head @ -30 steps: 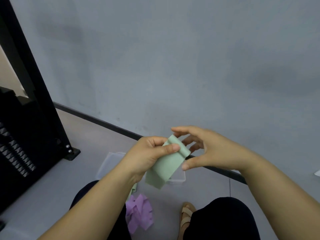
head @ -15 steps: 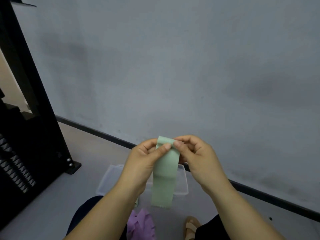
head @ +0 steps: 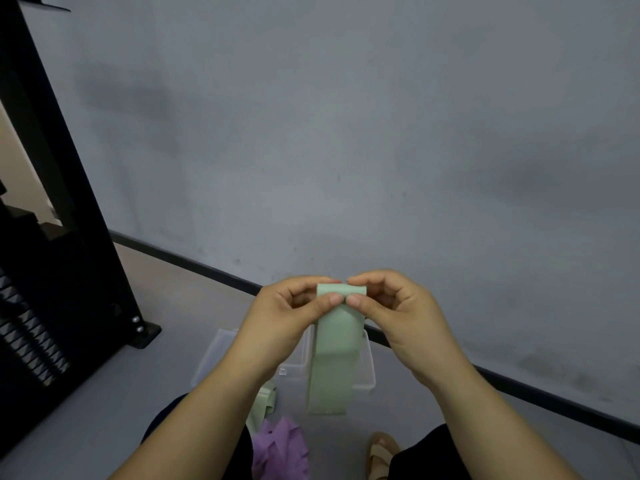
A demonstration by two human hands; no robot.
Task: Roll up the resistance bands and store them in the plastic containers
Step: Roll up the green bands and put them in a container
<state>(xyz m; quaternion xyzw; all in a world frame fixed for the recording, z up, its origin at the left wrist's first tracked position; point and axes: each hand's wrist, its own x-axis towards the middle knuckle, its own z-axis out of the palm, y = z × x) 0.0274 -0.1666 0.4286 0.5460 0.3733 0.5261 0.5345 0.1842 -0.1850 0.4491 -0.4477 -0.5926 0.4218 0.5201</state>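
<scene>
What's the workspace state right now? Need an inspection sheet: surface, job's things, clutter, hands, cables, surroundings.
Surface: grey floor.
Job's things: green band hangs from both hands, top edge folded over, rolling barely begun; clear plastic container on the floor behind it, contents unclear; second green band and crumpled purple band lie loose on the floor between the knees.
Clutter: nothing seen.
Hands: left hand and right hand each pinch the band's top edge, thumbs in front.
Cables: nothing seen.
Surroundings: grey wall with dark baseboard; black metal frame at left; sandalled foot at bottom.
</scene>
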